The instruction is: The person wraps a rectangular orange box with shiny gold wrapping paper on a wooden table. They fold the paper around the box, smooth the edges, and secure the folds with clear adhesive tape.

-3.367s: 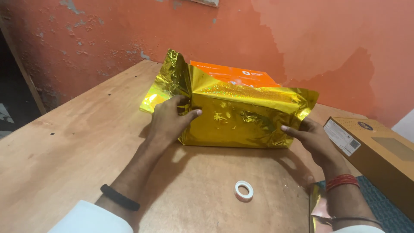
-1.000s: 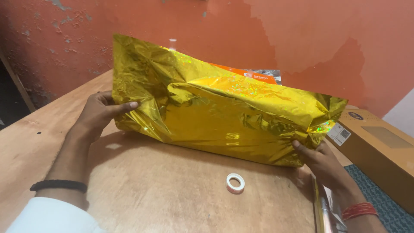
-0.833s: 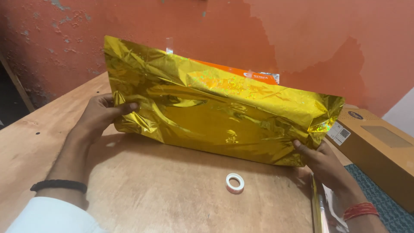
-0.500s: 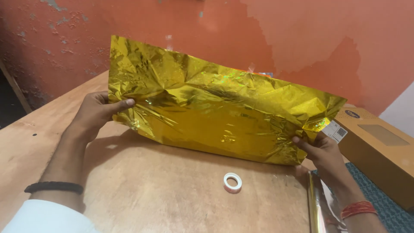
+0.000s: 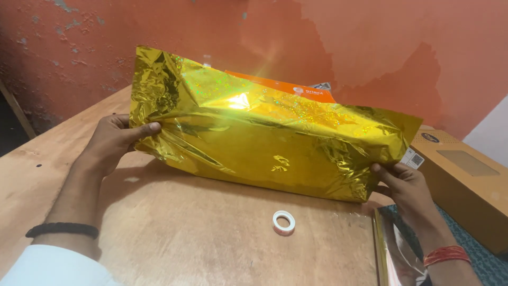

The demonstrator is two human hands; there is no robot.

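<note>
At the left, the left hand [image 5: 115, 142] grips the left end of the gold foil wrap [image 5: 264, 140], its thumb laid flat over the front of the foil and the fingers curled behind it, so the hand is closed on the sheet's edge. A black band [image 5: 62, 230] circles that wrist above a white sleeve [image 5: 50, 267]. The foil stands up from the wooden table [image 5: 201, 233], draped around an orange box [image 5: 283, 87] whose top edge shows above the crinkled sheet (only that strip of the box is visible). In front of the wrapped box, lying flat on the table and apart from both hands, is a small roll of white tape [image 5: 283, 222]. Further right, the right hand [image 5: 402, 182] pinches the lower right corner of the foil, thumb on the front, fingers tucked behind. A red thread band [image 5: 443, 255] sits on that wrist. Beside it a brown cardboard box [image 5: 465, 180] rests at the table's right edge.
</note>
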